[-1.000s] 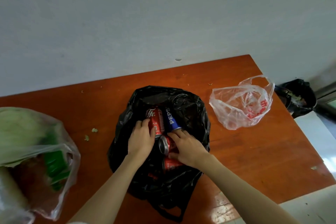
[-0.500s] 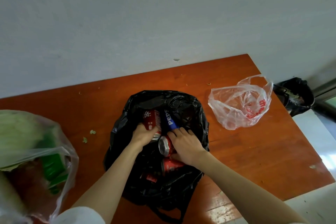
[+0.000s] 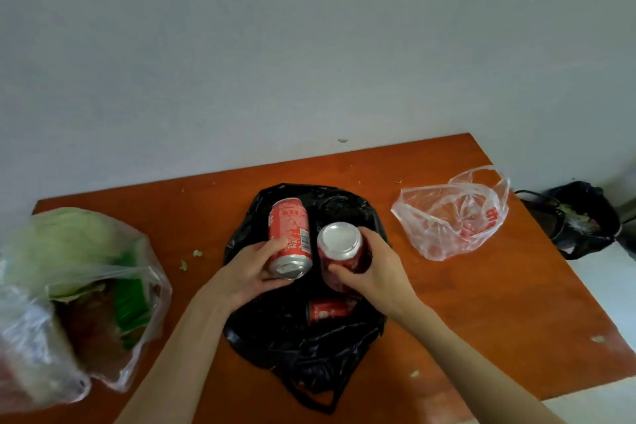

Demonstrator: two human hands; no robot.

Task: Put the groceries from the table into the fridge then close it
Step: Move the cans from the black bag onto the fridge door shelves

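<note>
While hands grip red cans (image 3: 289, 237), labels unreadable.

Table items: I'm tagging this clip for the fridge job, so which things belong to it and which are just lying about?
Part of the job:
- red can in the left hand
- second red can in the right hand
- third can in the black bag
- clear bag of vegetables

Lying about:
- crumpled clear bag, looks empty
- black bin bag beyond the table
- green scraps
</note>
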